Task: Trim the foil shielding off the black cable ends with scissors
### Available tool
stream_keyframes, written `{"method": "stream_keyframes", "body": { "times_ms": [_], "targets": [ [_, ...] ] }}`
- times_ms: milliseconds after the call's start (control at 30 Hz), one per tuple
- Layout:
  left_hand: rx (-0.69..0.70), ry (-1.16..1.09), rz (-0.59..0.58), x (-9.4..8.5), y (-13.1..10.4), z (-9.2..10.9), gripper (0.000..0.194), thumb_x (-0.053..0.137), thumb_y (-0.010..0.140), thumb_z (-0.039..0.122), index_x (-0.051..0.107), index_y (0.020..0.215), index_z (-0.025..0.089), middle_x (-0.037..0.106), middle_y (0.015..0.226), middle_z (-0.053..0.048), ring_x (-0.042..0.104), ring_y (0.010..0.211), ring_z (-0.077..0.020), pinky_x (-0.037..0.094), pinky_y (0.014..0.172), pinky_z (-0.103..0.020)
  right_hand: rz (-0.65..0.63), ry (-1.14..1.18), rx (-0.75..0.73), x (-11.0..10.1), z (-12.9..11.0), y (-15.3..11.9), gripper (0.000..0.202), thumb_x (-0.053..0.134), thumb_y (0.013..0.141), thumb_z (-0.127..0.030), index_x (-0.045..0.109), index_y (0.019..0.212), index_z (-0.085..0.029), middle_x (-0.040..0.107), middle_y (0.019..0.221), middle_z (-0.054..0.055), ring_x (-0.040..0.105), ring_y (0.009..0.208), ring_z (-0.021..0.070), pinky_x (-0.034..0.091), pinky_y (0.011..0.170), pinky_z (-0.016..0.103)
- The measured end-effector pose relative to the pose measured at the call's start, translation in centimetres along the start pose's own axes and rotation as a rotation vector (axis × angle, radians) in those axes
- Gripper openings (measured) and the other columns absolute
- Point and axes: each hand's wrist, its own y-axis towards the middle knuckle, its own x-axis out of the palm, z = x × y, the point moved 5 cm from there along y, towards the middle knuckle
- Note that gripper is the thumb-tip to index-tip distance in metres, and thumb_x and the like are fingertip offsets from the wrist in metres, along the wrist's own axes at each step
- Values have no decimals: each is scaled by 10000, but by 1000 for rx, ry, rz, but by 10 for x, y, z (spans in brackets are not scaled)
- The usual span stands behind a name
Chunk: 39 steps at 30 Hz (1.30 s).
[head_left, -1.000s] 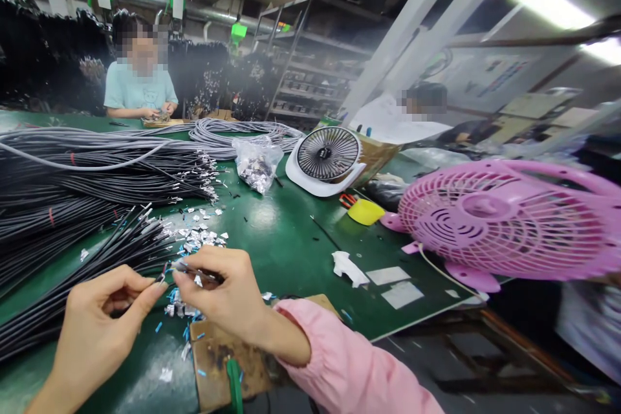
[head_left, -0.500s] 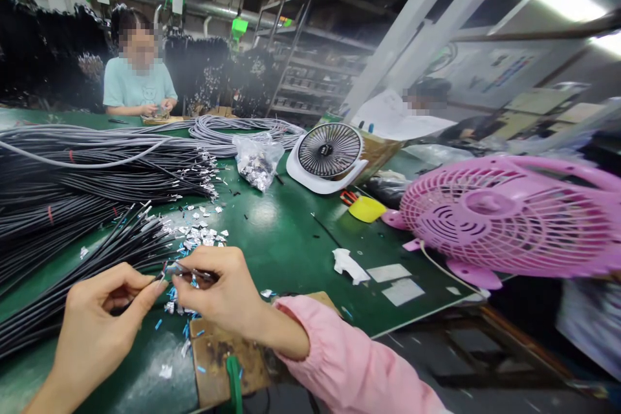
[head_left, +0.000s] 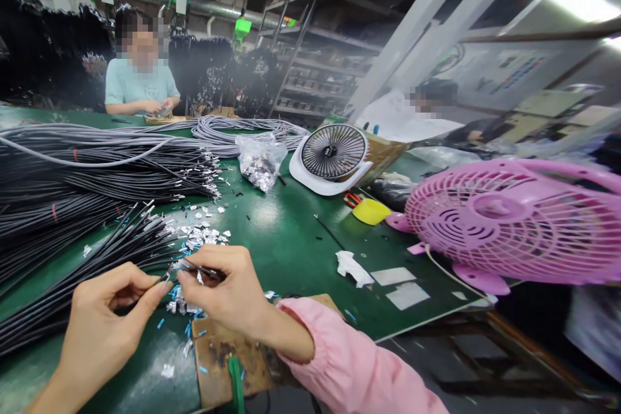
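My left hand (head_left: 109, 314) is closed, pinching the stripped end of a black cable (head_left: 163, 277) between thumb and forefinger. Thin inner wires, one of them reddish, poke out at the fingertips. My right hand (head_left: 228, 284) is closed around slim dark metal tweezers (head_left: 209, 272), whose tips point left toward the cable end. A small gap separates the two hands. Directly behind them lie scraps of silver foil (head_left: 206, 236) and bits of blue insulation. A bundle of black cables (head_left: 111, 259) with bared ends lies beyond my left hand.
Grey cable coils (head_left: 242, 129), a clear bag of scraps (head_left: 262, 162), a small white fan (head_left: 334, 152) and a pink fan (head_left: 499, 213) stand around the green table (head_left: 286, 233). A stained wooden block (head_left: 211, 362) sits at the near edge. A co-worker (head_left: 140, 81) sits opposite.
My right fingertips and the tweezers have drawn slightly away from the cable end, widening the gap. My left hand keeps its pinch. The whole view has shifted a little.
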Motion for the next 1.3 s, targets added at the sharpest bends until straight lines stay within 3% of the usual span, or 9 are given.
{"method": "stream_keyframes", "body": {
  "times_ms": [300,567,800,900,1000,1067,1133,1200,1300],
  "targets": [
    [-2,0,-11,-1,-2,-3,268,727,747,374,654,543,217,608,470,42,534,426,-93,403,404,-155,26,-7,-11,-1,0,0,243,577,719,-107,478,506,-173,407,498,-65,351,479,63,288,483,212],
    [-68,-36,-4,0,0,-1,274,729,705,396,644,521,212,556,465,42,513,428,-95,357,369,-160,-81,16,-45,4,2,2,240,594,709,-89,517,494,-164,439,501,-57,384,492,66,296,484,199],
    [-73,-55,-78,0,4,-4,289,740,708,440,669,547,211,564,478,28,514,419,-100,371,365,-160,-20,65,126,-5,3,5,75,665,750,-160,646,678,-169,555,590,-32,430,532,93,392,556,225],
    [-95,-44,-213,1,9,1,290,720,708,471,708,580,210,614,522,-4,566,455,-125,433,395,-169,-100,116,226,-2,5,7,205,636,789,-131,548,608,-175,489,575,-47,400,551,90,359,544,219],
    [-77,-75,-394,4,12,7,323,666,749,476,718,569,214,621,533,-19,557,443,-126,436,383,-176,-317,350,441,10,11,5,284,573,826,-139,451,574,-186,392,513,-72,352,496,76,316,474,202],
    [-45,-76,-412,3,13,9,339,643,774,460,722,550,218,604,512,-17,526,422,-117,419,371,-175,-371,455,520,14,13,2,310,541,859,-198,425,572,-196,350,484,-82,320,453,70,298,436,200],
    [-18,-29,-330,0,14,8,307,657,767,438,740,561,226,603,506,-16,525,429,-118,416,378,-175,-207,380,469,6,15,3,301,556,857,-234,438,582,-197,369,501,-77,331,460,73,306,444,204],
    [-3,23,-235,-3,14,6,263,680,746,422,755,577,235,609,504,-13,536,433,-120,411,381,-172,-9,211,278,-6,12,1,259,613,832,-229,493,607,-188,449,552,-56,397,509,85,352,499,214],
    [-5,50,-198,-1,13,5,233,690,724,415,761,591,237,623,499,-12,559,431,-126,415,384,-173,-8,16,-84,-6,1,-8,150,681,821,-218,605,699,-174,575,657,-13,501,594,109,416,588,230]
  ]
}}
